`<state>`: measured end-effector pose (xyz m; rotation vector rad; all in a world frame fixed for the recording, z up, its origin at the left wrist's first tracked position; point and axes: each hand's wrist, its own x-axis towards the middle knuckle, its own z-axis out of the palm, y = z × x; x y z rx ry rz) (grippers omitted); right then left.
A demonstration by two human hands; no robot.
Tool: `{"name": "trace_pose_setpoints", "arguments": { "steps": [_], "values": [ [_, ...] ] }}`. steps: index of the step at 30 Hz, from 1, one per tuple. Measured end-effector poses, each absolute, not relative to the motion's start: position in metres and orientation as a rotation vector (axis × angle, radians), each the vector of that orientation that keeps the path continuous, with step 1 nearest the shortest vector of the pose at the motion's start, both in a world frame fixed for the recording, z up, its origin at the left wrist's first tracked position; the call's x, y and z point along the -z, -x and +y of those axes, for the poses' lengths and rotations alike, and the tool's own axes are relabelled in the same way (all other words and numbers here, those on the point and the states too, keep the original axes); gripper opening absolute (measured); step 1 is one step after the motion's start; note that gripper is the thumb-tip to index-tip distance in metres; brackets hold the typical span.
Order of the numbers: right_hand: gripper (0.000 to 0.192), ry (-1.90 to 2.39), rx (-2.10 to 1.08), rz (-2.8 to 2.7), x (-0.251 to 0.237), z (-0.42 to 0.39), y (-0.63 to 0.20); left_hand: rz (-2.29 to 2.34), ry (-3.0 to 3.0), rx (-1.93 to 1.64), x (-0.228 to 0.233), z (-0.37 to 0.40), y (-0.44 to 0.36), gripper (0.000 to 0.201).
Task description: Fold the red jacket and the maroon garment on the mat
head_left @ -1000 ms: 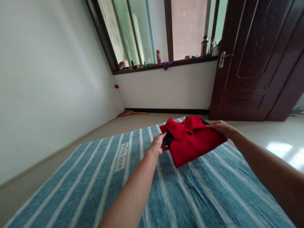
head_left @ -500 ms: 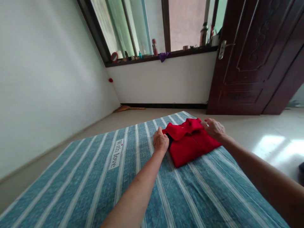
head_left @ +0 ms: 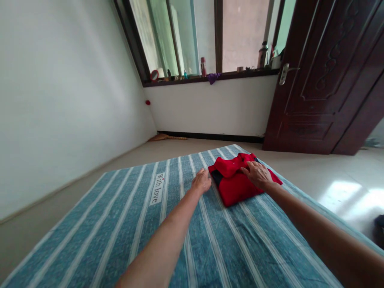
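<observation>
A folded red jacket (head_left: 240,188) with a collar and dark shoulder panels lies on a blue-and-white striped bed cover (head_left: 177,224). My right hand (head_left: 258,175) rests on its upper right part, below the collar, with the fingers spread and flat. Just off the jacket's left edge is my left hand (head_left: 201,181), low over the cover. Its fingers are loosely bent and partly hidden by the back of the hand; no cloth shows in them.
The bed's far edge is just beyond the jacket. Behind it, a windowsill (head_left: 222,76) carries a pink bottle (head_left: 203,67), a purple cloth (head_left: 213,78) and a thermos (head_left: 263,55). A dark red door (head_left: 312,108) stands at the right. A broom (head_left: 168,137) lies along the wall.
My right hand has moved left from the jacket's right edge onto its front. My left hand has come away from the left shoulder. The view has shifted slightly.
</observation>
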<state>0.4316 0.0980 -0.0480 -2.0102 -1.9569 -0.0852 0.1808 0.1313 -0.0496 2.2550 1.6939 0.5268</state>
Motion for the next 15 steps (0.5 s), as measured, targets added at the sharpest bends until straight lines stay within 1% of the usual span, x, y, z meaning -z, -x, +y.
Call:
{"name": "trace_pose_setpoints", "arguments": {
  "steps": [5, 10, 15],
  "values": [
    [0.032, 1.908, 0.012, -2.102, 0.032, 0.047, -0.404, 1.718, -2.270, -0.500, 0.045, 0.079, -0.131, 0.020],
    [0.026, 1.657, -0.241, -2.414, 0.027, -0.019, -0.359, 1.765, -2.247, -0.525, 0.044, 0.004, -0.069, 0.020],
    [0.031, 1.326, -0.490, -2.637, 0.034, -0.092, -0.304, 1.957, -2.140, -0.532, 0.050, -0.079, 0.001, 0.020]
  ]
}}
